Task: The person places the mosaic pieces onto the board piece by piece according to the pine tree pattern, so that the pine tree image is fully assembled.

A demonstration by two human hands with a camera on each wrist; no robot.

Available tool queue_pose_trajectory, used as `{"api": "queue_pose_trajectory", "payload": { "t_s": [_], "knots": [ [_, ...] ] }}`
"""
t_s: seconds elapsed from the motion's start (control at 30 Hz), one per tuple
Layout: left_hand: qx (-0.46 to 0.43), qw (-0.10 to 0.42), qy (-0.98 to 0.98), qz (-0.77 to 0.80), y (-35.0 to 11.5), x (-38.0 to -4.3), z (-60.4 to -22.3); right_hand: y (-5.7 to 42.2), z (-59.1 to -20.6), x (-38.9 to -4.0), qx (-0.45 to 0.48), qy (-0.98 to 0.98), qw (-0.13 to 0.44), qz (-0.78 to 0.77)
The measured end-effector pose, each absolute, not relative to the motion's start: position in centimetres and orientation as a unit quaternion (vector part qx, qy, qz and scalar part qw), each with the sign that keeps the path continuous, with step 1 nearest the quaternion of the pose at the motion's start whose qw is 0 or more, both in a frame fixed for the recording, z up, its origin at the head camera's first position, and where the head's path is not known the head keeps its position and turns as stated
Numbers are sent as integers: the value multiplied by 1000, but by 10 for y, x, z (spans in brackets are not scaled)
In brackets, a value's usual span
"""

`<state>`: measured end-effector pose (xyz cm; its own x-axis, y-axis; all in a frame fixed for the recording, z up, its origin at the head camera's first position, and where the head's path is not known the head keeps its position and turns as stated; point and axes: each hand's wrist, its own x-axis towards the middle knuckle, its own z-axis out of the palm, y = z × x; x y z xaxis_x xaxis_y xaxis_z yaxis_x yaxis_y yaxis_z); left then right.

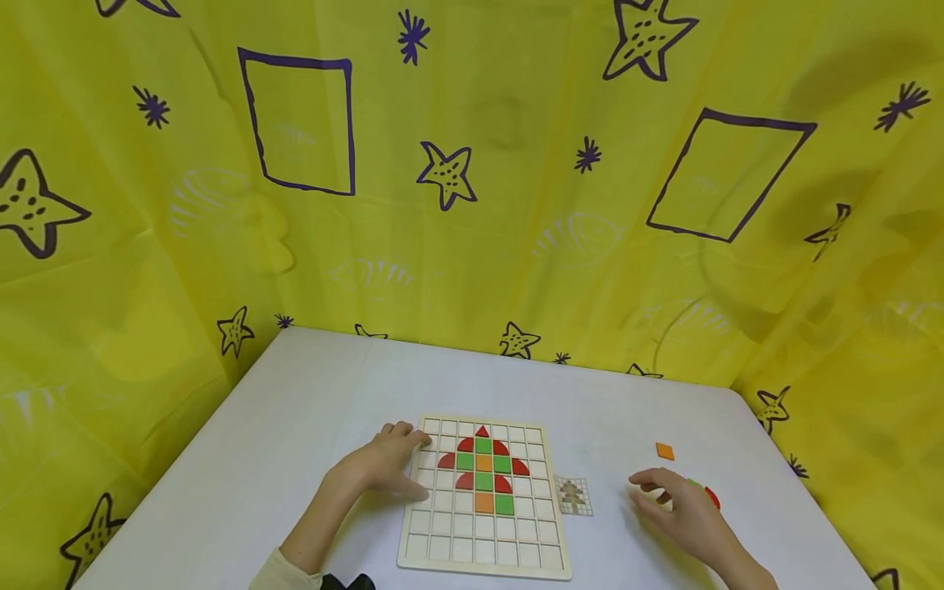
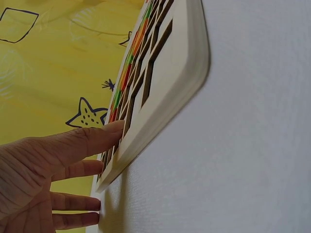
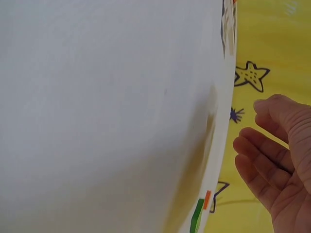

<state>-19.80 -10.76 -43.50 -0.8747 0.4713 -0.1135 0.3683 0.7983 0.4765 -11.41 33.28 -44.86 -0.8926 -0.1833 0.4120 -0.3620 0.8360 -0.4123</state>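
Note:
A wooden grid board (image 1: 442,547) lies on the table, with red, green and orange tiles set in its cells in a tree shape. At its left edge rests my left hand (image 1: 387,463), thumb and fingertips touching the rim; in the left wrist view the thumb (image 2: 92,141) lies on the board's frame (image 2: 165,97). My right hand (image 1: 682,512) hovers over the table to the right, fingers loosely bent and nothing between them. Partly behind it are a red piece (image 1: 712,497) and a green piece (image 1: 695,483). An orange square tile (image 1: 665,451) lies just beyond.
A small pattern card (image 1: 574,496) showing a gridded tree lies against the board's right side. The white table (image 1: 332,377) is bordered by a yellow curtain (image 1: 457,270) with stars and squares at the back and sides.

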Motion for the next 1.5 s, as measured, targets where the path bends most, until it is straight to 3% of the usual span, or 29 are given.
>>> {"api": "queue_pose_trajectory", "payload": {
  "t_s": [0.47,0.97,1.5],
  "knots": [
    [238,105,937,233,-109,-198,-435,366,-448,-106,79,-961,157,215],
    [238,103,938,232,-108,-198,-435,390,-443,-109,12,-983,38,180],
    [235,106,936,238,-108,-198,-435,392,-449,-112,2,-978,19,206]
  ]
}}
